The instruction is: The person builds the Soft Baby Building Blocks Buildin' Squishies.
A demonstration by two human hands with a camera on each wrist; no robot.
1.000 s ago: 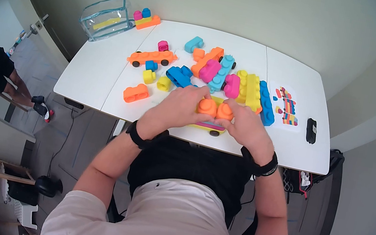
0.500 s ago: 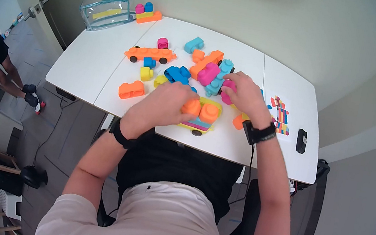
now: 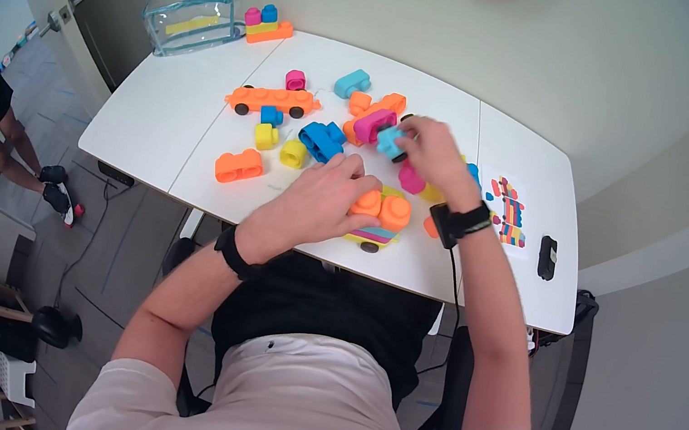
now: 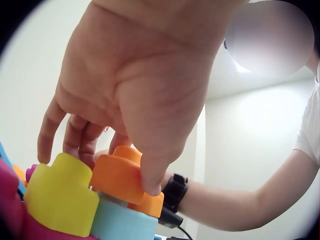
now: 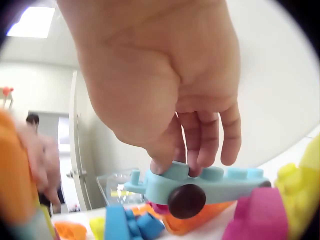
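My left hand (image 3: pixel 331 199) holds an orange block (image 4: pixel 117 177) on top of a stack, its thumb against the near side and fingers behind. Beneath the orange block, the stack shows a light-blue block (image 4: pixel 125 221) and, beside that, a yellow block (image 4: pixel 62 197); in the head view a wheel sits at its bottom. Farther forward, my right hand (image 3: pixel 431 154) pinches a light-blue wheeled base (image 5: pixel 220 189) by its studs. That base has black wheels (image 5: pixel 186 201) and a small hitch at one end. A magenta block (image 3: pixel 372 126) lies close beside it.
Around the hands lie an orange wheeled base (image 3: pixel 273 98), blue blocks (image 3: pixel 319 141), a yellow block (image 3: pixel 294 153) and an orange block (image 3: pixel 240 166). A clear case (image 3: pixel 196 14) stands back left. On the right are a picture sheet (image 3: pixel 508 209) and a black case (image 3: pixel 547 258).
My right hand has left the orange-topped stack, moved forward and taken hold of the light-blue wheeled base, which is now turned. The left hand stays at the stack.
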